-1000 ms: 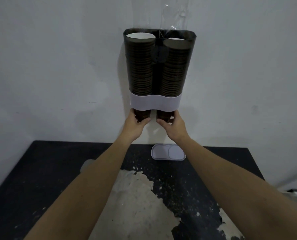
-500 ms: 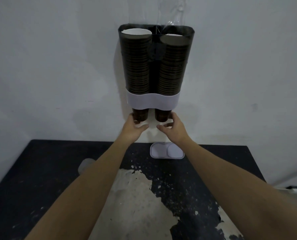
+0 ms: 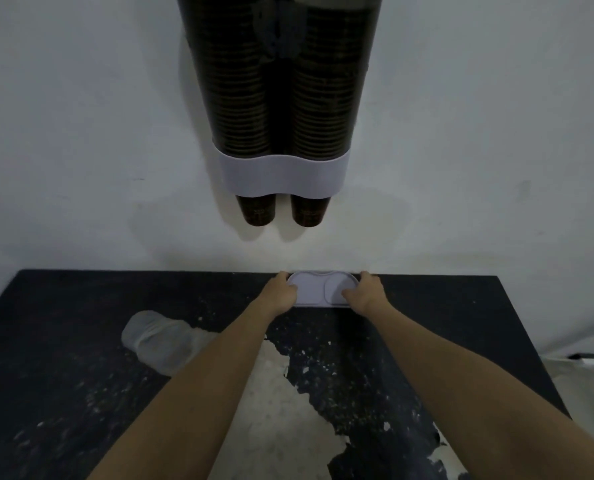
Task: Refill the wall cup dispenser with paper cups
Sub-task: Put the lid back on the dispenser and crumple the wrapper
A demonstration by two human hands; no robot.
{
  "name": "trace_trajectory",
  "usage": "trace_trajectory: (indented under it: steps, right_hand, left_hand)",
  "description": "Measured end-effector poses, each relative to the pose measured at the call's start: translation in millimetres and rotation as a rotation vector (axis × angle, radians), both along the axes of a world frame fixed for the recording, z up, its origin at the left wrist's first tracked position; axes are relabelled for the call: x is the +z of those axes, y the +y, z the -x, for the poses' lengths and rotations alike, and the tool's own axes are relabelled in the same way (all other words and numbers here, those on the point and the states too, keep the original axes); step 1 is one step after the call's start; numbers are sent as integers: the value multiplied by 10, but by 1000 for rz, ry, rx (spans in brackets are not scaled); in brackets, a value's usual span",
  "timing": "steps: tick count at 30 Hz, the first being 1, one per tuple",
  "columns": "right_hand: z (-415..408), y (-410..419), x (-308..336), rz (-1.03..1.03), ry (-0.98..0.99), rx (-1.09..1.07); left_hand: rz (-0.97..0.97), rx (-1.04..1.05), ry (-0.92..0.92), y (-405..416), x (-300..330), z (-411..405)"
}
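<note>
Both hands are down at the far edge of the table (image 3: 81, 341) now, upper centre of the frame, right against the wall. The left hand (image 3: 281, 292) has its grip curled over the left end of the white dispenser lid (image 3: 318, 289), the right hand (image 3: 364, 292) is closed on the right end, thumbs on top, fingers tucked round the rim, so the lid is pinched between the two. Whether it has left the table, I cannot tell from here. Above them, top centre, the wall cup dispenser (image 3: 281, 171) hangs with both dark tubes packed with paper cups (image 3: 241, 98), one cup poking out under each side of the white band; its top is cut off by the frame, so I can't see how high the stacks sit. Here's the worry: the lid looks thin and smooth, held only by its ends, and a light pinch like that could let it tilt and slip on the way up. It has a long reach overhead to make, too. If the stacks stand proud of the tubes, I'd guess the lid won't seat, and pressing could crush the top rims or push a cup out below. That crumpled plastic sleeve (image 3: 157, 341) at centre left lies near the left forearm; a careless sweep might drag it off the table.
</note>
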State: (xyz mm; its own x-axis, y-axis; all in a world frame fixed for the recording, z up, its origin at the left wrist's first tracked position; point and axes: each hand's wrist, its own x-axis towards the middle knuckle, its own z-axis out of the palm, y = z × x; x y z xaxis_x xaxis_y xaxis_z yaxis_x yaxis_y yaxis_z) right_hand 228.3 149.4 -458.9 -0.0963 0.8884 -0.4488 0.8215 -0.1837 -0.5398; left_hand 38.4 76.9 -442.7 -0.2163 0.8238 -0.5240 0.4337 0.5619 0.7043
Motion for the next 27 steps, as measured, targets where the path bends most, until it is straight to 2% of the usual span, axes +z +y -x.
trace_trajectory:
  steps: [4, 9, 13, 21, 27]
  right_hand:
    - [21, -63, -142, 25, -89, 39]
    - [-41, -189, -16, 4, -97, -47]
    - [-86, -341, 283, -51, 16, 15]
    - [-103, -695, 1421, -268, 160, 135]
    - [-131, -996, 2309, -484, 230, 253]
  left_hand:
    - [12, 26, -86, 16, -171, -72]
    - [103, 275, -202, -43, -179, 58]
    - [162, 427, -363, -258, 375, 50]
    - [-17, 520, -452, -730, 1350, 213]
    - [-153, 611, -657, -1070, 2246, 309]
